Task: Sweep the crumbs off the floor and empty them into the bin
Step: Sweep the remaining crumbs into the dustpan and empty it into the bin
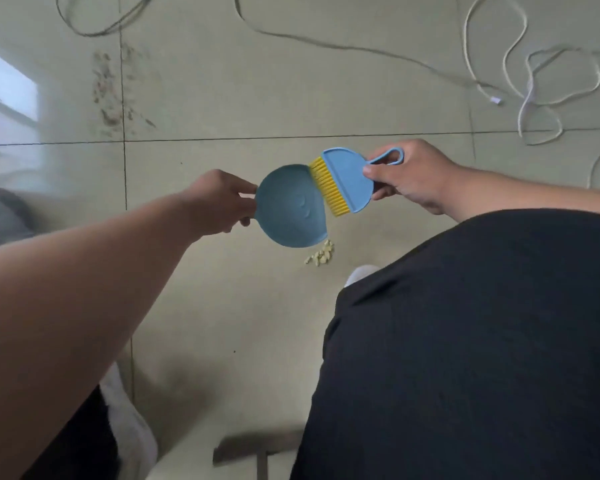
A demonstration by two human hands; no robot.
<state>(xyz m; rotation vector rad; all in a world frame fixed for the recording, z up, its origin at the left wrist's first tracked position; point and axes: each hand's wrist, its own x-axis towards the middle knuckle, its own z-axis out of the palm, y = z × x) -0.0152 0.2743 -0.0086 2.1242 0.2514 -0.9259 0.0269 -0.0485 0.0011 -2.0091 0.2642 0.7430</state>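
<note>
— Black cloth over the person's knee (465, 341) filled the near right of the view, and the bare left forearm (84, 289) crossed the near left. What were the hands doing?

— The left hand (219, 202) was closed on the handle end of a blue dustpan (286, 211), fingers pinching its rim. The right hand (409, 174) was closed around the looped handle of a small blue brush (347, 178), whose yellow bristles (326, 187) touched the pan's open edge.

— And the crumbs?

— A small pale pile of crumbs (321, 254) lay on the tiled floor (222, 306), just beside the pan's lower lip, between pan and knee. None showed inside the pan. No bin was in view.

— Risks?

— I judged the pan looked raised and tilted rather than flat on the tile, so a stroke could push crumbs under its lip. A hard flick of stiff bristles might scatter them toward the loose cables (534, 81) at the far right of the floor.
</note>
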